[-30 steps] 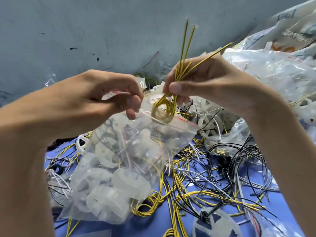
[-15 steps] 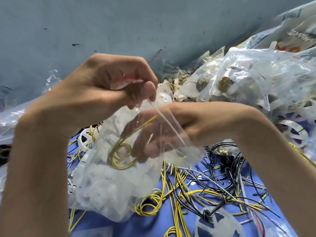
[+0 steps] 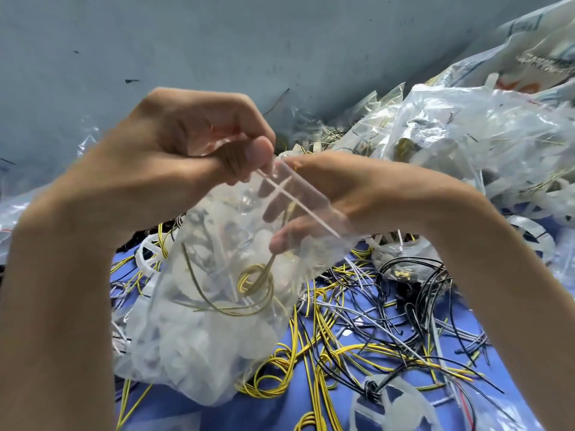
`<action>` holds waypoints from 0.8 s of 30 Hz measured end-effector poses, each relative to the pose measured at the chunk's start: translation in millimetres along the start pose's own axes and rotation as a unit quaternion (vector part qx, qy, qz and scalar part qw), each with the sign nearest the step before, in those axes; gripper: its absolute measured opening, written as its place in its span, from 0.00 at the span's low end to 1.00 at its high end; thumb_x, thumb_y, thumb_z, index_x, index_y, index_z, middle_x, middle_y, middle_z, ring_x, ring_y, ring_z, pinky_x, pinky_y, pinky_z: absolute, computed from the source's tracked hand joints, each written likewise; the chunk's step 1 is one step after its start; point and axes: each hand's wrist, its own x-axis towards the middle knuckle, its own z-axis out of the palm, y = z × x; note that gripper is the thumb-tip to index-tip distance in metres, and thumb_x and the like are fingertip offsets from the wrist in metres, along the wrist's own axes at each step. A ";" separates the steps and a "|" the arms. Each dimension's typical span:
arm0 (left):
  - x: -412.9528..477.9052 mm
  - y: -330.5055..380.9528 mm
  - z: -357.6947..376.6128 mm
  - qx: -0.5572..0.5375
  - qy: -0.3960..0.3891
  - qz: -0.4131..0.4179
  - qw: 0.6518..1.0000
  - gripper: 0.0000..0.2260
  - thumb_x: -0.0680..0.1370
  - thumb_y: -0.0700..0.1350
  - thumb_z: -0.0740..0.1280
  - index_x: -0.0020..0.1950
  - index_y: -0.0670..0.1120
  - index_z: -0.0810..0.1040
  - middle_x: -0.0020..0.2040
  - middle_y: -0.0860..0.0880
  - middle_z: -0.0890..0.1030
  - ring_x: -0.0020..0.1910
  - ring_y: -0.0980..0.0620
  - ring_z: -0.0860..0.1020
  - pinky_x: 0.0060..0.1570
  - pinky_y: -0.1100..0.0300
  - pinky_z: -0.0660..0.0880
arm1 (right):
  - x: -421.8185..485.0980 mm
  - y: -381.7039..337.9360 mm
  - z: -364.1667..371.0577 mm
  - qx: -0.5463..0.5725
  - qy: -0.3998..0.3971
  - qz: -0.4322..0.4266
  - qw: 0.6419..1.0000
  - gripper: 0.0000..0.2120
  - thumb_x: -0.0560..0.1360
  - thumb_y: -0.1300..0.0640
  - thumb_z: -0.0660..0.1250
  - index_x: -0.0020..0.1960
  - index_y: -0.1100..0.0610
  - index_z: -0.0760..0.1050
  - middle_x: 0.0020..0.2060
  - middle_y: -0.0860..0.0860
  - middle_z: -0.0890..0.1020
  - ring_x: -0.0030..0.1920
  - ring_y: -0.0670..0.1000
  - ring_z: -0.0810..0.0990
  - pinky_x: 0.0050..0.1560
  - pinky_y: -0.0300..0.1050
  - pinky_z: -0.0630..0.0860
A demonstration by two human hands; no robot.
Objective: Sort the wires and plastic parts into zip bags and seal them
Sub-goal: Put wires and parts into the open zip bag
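- left grip point(image 3: 186, 150) pinching bag point(image 3: 202, 337) at its mouth;
- right grip point(image 3: 342, 194) inside bag, grasping yellow wire point(image 3: 255, 279);
- loose wires point(image 3: 357, 337) on blue worktop point(image 3: 217, 418), right of bag

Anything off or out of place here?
Nothing looks damaged. Loose wires sprawl tangled over the blue surface, unsorted. The zip bag, its mouth pinched by the left hand, is unsealed; the right hand reaches in holding a yellow wire coil among white plastic parts.
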 end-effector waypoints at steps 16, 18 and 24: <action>-2.5 -8.8 -6.8 0.001 0.017 -0.016 1.000 0.05 0.72 0.46 0.66 0.40 0.58 0.77 0.32 0.66 0.79 0.33 0.69 0.77 0.35 0.78 0.69 | -26.5 -12.9 3.0 0.143 -0.073 -0.042 0.986 0.07 0.78 0.58 0.63 0.50 0.56 0.79 0.42 0.49 0.85 0.44 0.49 0.84 0.48 0.51 0.80; -2.7 -9.6 -7.4 0.001 0.021 -0.019 1.000 0.03 0.72 0.45 0.66 0.41 0.54 0.76 0.32 0.66 0.79 0.33 0.68 0.77 0.34 0.78 0.69 | -28.8 -10.7 -0.7 0.164 -0.059 -0.029 0.984 0.14 0.79 0.54 0.57 0.53 0.60 0.78 0.44 0.51 0.85 0.44 0.52 0.84 0.47 0.55 0.81; -2.2 -9.8 -7.0 0.003 0.024 -0.014 1.000 0.04 0.73 0.44 0.66 0.41 0.54 0.76 0.31 0.66 0.78 0.32 0.69 0.76 0.34 0.78 0.69 | -28.0 -5.3 0.5 0.125 -0.123 -0.013 0.984 0.10 0.73 0.50 0.66 0.52 0.49 0.81 0.43 0.47 0.85 0.42 0.47 0.84 0.44 0.39 0.80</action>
